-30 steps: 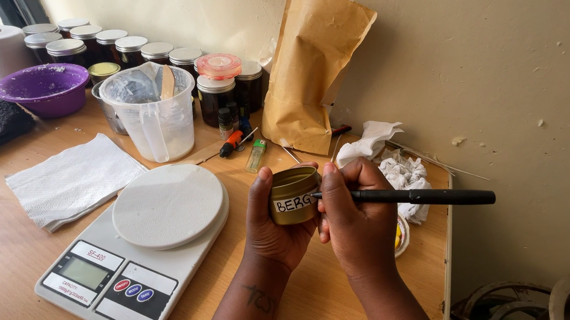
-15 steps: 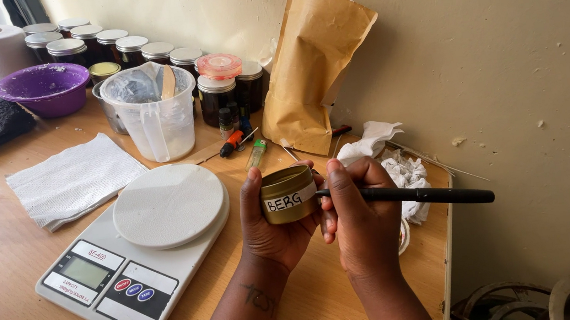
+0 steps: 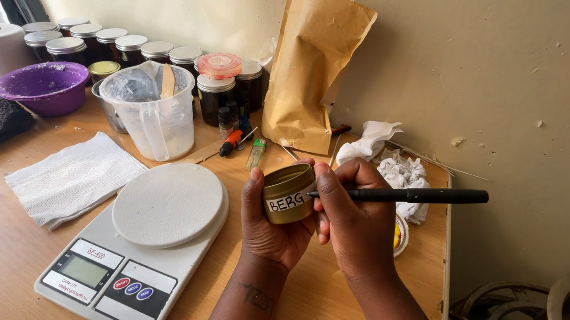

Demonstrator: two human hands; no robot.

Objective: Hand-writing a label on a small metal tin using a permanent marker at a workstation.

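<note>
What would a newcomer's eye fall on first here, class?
Front and centre, the left hand holds a small gold tin while the right hand puts a black pen to its white label. To their left sits a white kitchen scale; behind stands a tall brown paper pouch.

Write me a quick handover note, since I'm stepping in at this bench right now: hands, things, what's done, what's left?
Left hand: holds the small gold tin on its side, label facing up.
Right hand: grips the black pen, tip at the white label.
Nearby: kitchen scale, plastic measuring jug, brown paper pouch.
Done: a few letters are written.
Left: whether the lettering is complete cannot be told.
</note>
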